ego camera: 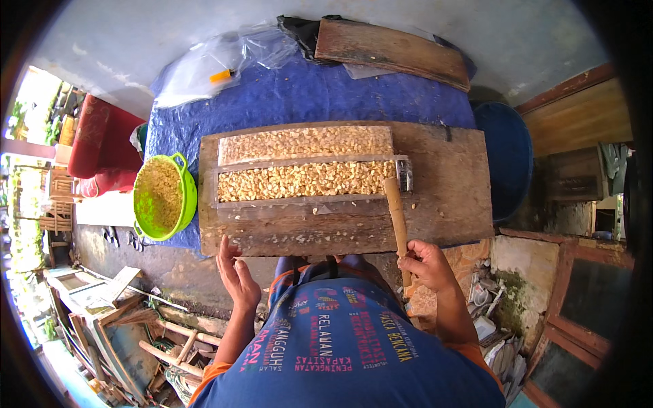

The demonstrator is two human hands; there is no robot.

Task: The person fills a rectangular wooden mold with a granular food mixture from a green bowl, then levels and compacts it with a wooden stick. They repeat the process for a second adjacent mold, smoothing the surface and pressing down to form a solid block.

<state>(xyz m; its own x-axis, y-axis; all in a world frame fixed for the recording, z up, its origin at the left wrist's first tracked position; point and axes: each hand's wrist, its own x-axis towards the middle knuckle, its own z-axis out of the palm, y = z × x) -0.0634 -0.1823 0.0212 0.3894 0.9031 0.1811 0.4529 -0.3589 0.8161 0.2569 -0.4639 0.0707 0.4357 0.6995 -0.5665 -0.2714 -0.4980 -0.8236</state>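
Observation:
My right hand grips a pale wooden rod near its lower end. The rod's far tip rests over the right end of a long rectangular slab of split, pale yellow beans in clear plastic. Behind this slab, a second plastic-covered slab of beans lies parallel to it. A shiny plastic flap sticks out at the front slab's right end. Both slabs rest on a worn wooden board. My left hand is at the board's front left edge, fingers apart, holding nothing.
A lime-green basin of loose beans stands left of the board. On the blue tarpaulin behind lie clear plastic sheets, an orange lighter and another wooden board. A blue drum stands at right.

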